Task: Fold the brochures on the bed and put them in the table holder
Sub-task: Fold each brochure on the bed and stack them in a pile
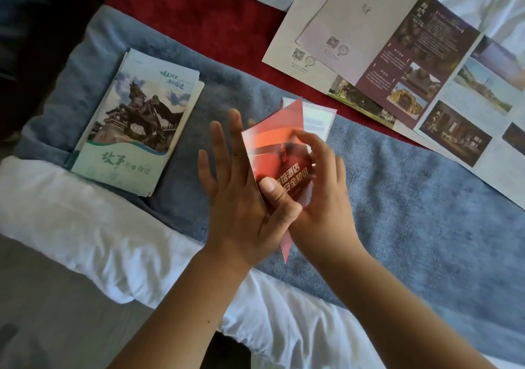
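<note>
**Q:** What are you holding, seen from the head camera?

**Me:** I am gripping a small red glossy paper brochure between both hands. My left hand is pinching its lower edge with the thumb, fingers spread wide behind it. My right hand is curling around its right side. It is blurred, but its long axis is running away from me, top leaning slightly left.

**Q:** How far along are you?

**Me:** Partway, I judge. A folded green-and-white paper brochure stack is lying left of my left hand. Large unfolded purple-and-white paper brochures are waiting beyond my right hand. No holder is showing.
</note>
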`<state>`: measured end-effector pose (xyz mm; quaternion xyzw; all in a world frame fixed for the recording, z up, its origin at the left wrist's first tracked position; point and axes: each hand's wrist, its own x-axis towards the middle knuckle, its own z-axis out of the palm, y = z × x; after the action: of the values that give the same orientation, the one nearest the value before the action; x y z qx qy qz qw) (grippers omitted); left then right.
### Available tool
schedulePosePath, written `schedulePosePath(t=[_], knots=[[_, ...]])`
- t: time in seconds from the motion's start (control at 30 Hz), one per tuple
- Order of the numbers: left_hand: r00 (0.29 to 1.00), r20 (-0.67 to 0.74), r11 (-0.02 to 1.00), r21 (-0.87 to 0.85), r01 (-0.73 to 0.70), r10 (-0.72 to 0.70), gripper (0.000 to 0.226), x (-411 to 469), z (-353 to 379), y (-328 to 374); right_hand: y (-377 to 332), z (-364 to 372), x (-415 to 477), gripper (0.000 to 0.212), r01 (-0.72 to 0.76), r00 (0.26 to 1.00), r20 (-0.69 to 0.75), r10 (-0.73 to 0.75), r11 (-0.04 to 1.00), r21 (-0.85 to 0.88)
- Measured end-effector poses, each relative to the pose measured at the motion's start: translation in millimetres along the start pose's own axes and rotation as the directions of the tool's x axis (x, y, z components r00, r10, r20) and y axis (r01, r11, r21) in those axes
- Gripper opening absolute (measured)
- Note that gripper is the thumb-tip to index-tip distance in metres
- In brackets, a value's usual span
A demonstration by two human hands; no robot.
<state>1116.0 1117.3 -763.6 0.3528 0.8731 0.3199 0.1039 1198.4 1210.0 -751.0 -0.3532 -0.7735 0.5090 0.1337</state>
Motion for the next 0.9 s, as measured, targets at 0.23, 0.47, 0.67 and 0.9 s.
schedulePosePath(t=[0.23, 0.47, 0.67, 0.9], knots=[[0.998, -0.021, 0.998, 0.04, -0.057, 0.058, 0.103, 3, 5, 10, 4, -5, -5, 0.03, -0.011, 0.99, -0.141, -0.008, 0.991, -0.133], [0.994, 0.073, 0.984, 0.148, -0.097, 0.087, 0.105, 9, 13, 17, 12, -21, -2, 0.026, -0.088, 0.976, -0.214, 0.037, 0.969, -0.232], [0.986, 0.147, 0.969, 0.221, -0.115, 0.083, 0.092, 16, 30, 10, 31, -32, 4, 0.039, -0.085, 0.975, -0.22, -0.003, 0.917, -0.389], [0.972, 0.233, 0.899, 0.432, -0.073, -0.033, 0.073, 17, 66, -27, 67, -38, 11, 0.07, -0.19, 0.979, -0.179, 0.094, 0.733, -0.653]])
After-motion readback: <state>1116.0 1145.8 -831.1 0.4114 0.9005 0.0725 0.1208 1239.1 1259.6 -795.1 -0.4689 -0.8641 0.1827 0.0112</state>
